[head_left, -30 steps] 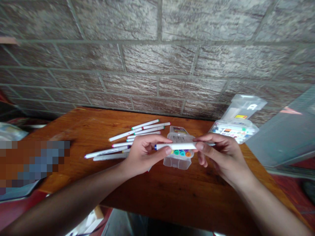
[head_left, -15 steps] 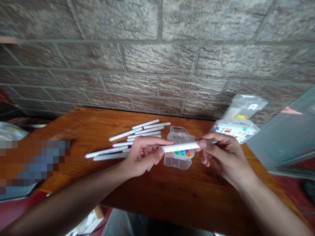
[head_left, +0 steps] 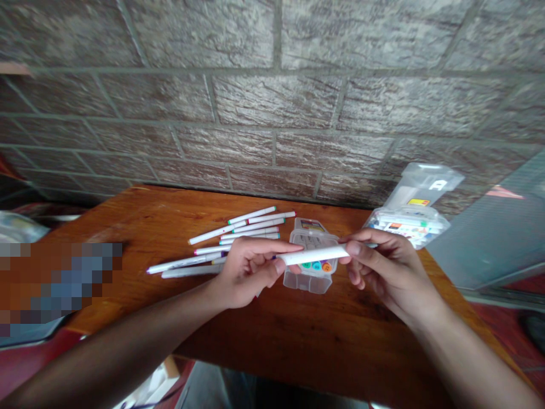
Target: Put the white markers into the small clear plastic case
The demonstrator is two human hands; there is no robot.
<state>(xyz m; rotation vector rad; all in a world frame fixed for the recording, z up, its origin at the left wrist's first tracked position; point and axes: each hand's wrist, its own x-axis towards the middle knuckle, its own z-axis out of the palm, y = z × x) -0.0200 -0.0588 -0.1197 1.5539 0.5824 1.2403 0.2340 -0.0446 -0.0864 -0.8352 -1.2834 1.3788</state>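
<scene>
Both forearms reach in from the bottom of the frame, the left from the lower left and the right from the lower right, and the two hands meet above the middle of an orange-brown wooden table (head_left: 298,335). Between them, a slim white plastic marker (head_left: 313,255) lies almost level, tilted slightly up toward the right. The left hand (head_left: 249,272) is turned on its side, its fingers (head_left: 268,245) stretched along the top of the marker's left end and its thumb (head_left: 276,267) pressing from below. The right hand (head_left: 392,275) is curled, with its thumb and forefinger closed on the marker's right end and its other fingers folded beneath. Directly under the marker sits a clear plastic rectangular case (head_left: 304,282), with round coloured marker caps (head_left: 316,265) showing inside it. Left of the left hand, a loose spread of white markers (head_left: 251,229) lies on the tabletop. Just beyond the right hand, a clear plastic bag of markers (head_left: 406,226) rests at the table's far edge, against a grey-brown brick wall (head_left: 272,102).
</scene>
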